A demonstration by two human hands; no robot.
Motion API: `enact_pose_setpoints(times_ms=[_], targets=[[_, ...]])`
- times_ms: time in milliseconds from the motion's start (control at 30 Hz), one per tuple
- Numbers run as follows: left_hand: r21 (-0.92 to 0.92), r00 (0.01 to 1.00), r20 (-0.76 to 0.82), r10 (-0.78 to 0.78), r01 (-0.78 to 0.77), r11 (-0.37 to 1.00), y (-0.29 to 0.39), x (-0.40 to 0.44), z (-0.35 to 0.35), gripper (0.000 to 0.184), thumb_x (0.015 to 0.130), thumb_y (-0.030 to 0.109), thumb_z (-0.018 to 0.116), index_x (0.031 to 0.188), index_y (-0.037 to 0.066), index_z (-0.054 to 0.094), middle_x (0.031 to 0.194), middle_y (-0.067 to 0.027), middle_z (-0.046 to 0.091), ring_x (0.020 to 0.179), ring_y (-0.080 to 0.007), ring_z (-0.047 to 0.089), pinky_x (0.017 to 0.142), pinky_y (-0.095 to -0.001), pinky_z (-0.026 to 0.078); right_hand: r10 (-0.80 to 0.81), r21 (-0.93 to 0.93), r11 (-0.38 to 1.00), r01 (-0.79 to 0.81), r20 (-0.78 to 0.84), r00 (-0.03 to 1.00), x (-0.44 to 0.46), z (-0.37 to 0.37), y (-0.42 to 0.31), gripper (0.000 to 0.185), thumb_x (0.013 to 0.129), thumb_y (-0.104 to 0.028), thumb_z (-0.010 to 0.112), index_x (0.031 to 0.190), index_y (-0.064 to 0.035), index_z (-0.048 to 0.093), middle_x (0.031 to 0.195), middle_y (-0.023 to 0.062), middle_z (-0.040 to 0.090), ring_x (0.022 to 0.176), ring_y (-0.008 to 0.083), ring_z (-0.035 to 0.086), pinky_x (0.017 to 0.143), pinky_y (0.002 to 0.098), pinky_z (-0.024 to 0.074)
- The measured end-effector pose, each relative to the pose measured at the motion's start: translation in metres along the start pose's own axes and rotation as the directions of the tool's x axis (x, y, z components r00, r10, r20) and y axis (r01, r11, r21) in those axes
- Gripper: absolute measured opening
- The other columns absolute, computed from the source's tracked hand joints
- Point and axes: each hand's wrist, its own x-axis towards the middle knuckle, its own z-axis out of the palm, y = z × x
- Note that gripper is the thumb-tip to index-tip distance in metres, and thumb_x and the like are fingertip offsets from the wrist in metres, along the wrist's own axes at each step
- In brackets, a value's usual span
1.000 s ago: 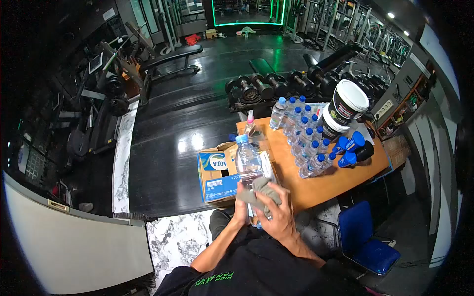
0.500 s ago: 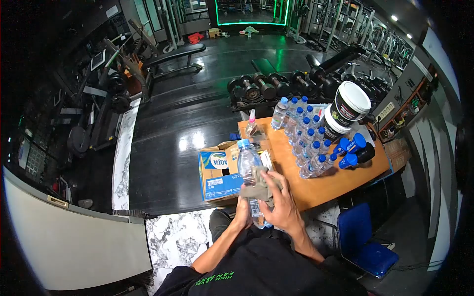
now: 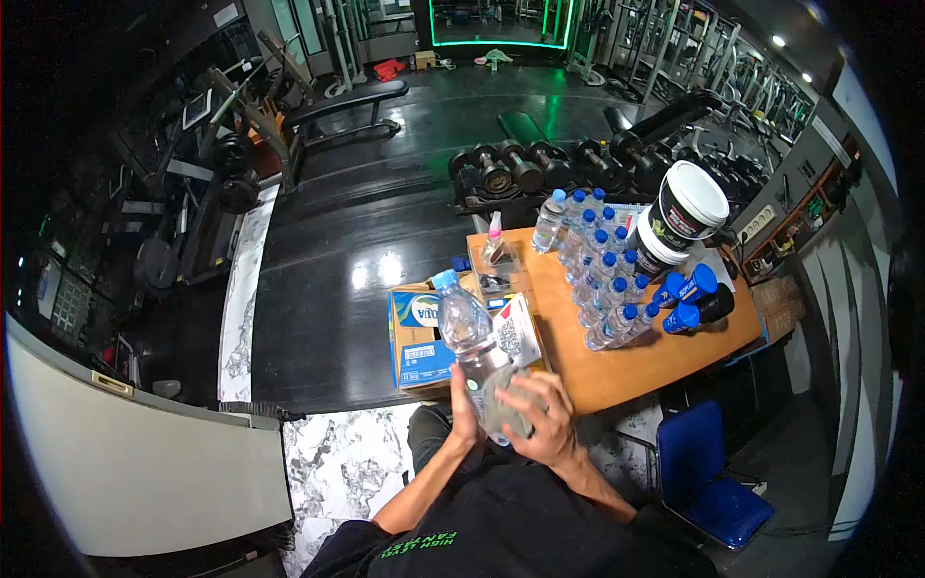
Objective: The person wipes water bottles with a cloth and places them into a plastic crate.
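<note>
A large clear water bottle (image 3: 464, 328) with a light blue cap is held tilted in front of my body, its cap pointing up and to the left. My left hand (image 3: 465, 407) grips the bottle's lower left side. On the other side my right hand (image 3: 545, 421) presses a grey-beige cloth (image 3: 505, 403) against the lower part of the bottle, fingers curled over the cloth. The bottle's base is partly hidden by the cloth and hands. Just beyond the bottle stands an open blue and brown cardboard box (image 3: 414, 337) with AQUA lettering.
On the wooden table (image 3: 568, 376) stand several blue-capped water bottles (image 3: 602, 275), two stacked white-lidded tubs (image 3: 689, 197), blue canisters (image 3: 696, 282), a pink-topped spray bottle (image 3: 494, 239) and a QR-code card (image 3: 514, 332). A blue chair (image 3: 694, 453) is at right, a dumbbell rack (image 3: 540, 197) behind.
The bottle has tipped further left, its cap shifting left. My right hand and the cloth have moved down along the bottle towards its base.
</note>
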Motion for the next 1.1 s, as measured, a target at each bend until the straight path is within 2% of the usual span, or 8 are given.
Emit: enact_pose_setpoints(times_ms=[233, 300, 433, 533, 700, 833, 967, 1100], targets=[[0.089, 0.995, 0.073, -0.071, 0.064, 0.994, 0.012, 0.007, -0.002, 0.096, 0.079, 0.083, 0.019, 0.118, 0.001, 0.050, 0.099, -0.0148, 0.063, 0.085, -0.0253, 0.066, 0.076, -0.0373, 0.055, -0.205, 0.510, 0.846, 0.154, 0.045, 0.978, -0.020, -0.026, 0.040, 0.041, 0.069, -0.025, 0.072, 0.105, -0.0061, 0.066, 0.097, 0.0142, 0.064, 0.081, 0.0295, 0.064, 0.070, 0.0375, 0.0532], [0.148, 0.989, 0.111, -0.101, 0.084, 0.985, 0.005, 0.004, -0.003, 0.096, 0.080, 0.082, 0.021, 0.127, 0.002, 0.044, 0.112, -0.0160, 0.059, 0.096, -0.0262, 0.063, 0.084, -0.0390, 0.053, 0.126, 0.463, 0.886, -0.012, -0.215, 0.968, -0.011, -0.026, 0.031, 0.040, 0.071, -0.020, 0.071, 0.109, -0.0065, 0.064, 0.103, 0.0154, 0.062, 0.092, 0.0303, 0.062, 0.079, 0.0385, 0.0513], [0.113, 0.992, 0.117, -0.051, 0.037, 0.993, -0.008, 0.001, 0.020, 0.078, 0.090, 0.067, 0.033, 0.137, 0.004, 0.035, 0.130, -0.0111, 0.048, 0.118, -0.0215, 0.049, 0.099, -0.0349, 0.042, 0.310, 0.094, 0.947, -0.308, -0.013, 0.951, 0.037, -0.016, -0.007, 0.041, 0.072, -0.009, 0.069, 0.112, -0.0110, 0.063, 0.115, 0.0128, 0.055, 0.111, 0.0341, 0.051, 0.094, 0.0404, 0.0427], [0.141, 0.980, 0.136, -0.148, 0.129, 0.982, 0.007, 0.001, 0.019, 0.086, 0.085, 0.075, 0.024, 0.131, 0.006, 0.044, 0.120, -0.0111, 0.055, 0.108, -0.0218, 0.056, 0.091, -0.0352, 0.048, 0.212, -0.094, 0.974, -0.207, 0.045, 0.976, 0.014, -0.013, -0.008, 0.045, 0.069, -0.011, 0.072, 0.113, -0.0133, 0.063, 0.116, 0.0102, 0.054, 0.108, 0.0324, 0.051, 0.092, 0.0409, 0.0436], [-0.071, 0.992, 0.016, -0.123, 0.124, 0.990, -0.005, 0.027, -0.007, 0.088, 0.080, 0.081, 0.029, 0.119, 0.005, 0.051, 0.101, -0.0145, 0.061, 0.089, -0.0260, 0.063, 0.078, -0.0386, 0.054, -0.107, 0.211, 0.976, 0.061, 0.217, 0.970, -0.024, -0.032, 0.013, 0.037, 0.063, -0.011, 0.072, 0.100, -0.0166, 0.071, 0.105, 0.0046, 0.061, 0.092, 0.0259, 0.057, 0.079, 0.0378, 0.0506], [-0.066, 0.986, 0.037, -0.164, 0.166, 0.984, -0.001, 0.018, 0.013, 0.089, 0.081, 0.080, 0.027, 0.123, 0.005, 0.049, 0.107, -0.0154, 0.061, 0.096, -0.0265, 0.061, 0.085, -0.0421, 0.051, -0.214, 0.246, 0.949, 0.196, 0.051, 0.975, -0.009, -0.045, 0.041, 0.028, 0.069, -0.022, 0.069, 0.095, -0.0136, 0.072, 0.099, 0.0077, 0.063, 0.085, 0.0252, 0.062, 0.073, 0.0370, 0.0528], [0.055, 0.994, 0.021, -0.109, 0.107, 0.993, -0.006, 0.008, 0.037, 0.079, 0.088, 0.070, 0.030, 0.132, 0.006, 0.043, 0.126, -0.0128, 0.053, 0.116, -0.0262, 0.052, 0.099, -0.0407, 0.042, 0.244, 0.182, 0.958, -0.223, -0.102, 0.964, 0.031, -0.021, 0.023, 0.042, 0.071, -0.015, 0.070, 0.112, -0.0107, 0.064, 0.115, 0.0149, 0.056, 0.104, 0.0332, 0.055, 0.086, 0.0411, 0.0476], [0.014, 0.992, 0.013, -0.128, 0.128, 0.992, -0.009, 0.018, 0.019, 0.074, 0.090, 0.068, 0.028, 0.132, 0.008, 0.044, 0.129, -0.0116, 0.050, 0.118, -0.0261, 0.050, 0.100, -0.0415, 0.040, 0.262, -0.150, 0.959, -0.240, 0.152, 0.953, 0.017, -0.007, 0.007, 0.051, 0.072, -0.017, 0.071, 0.122, -0.0178, 0.059, 0.127, 0.0090, 0.048, 0.111, 0.0302, 0.048, 0.092, 0.0397, 0.0449]])
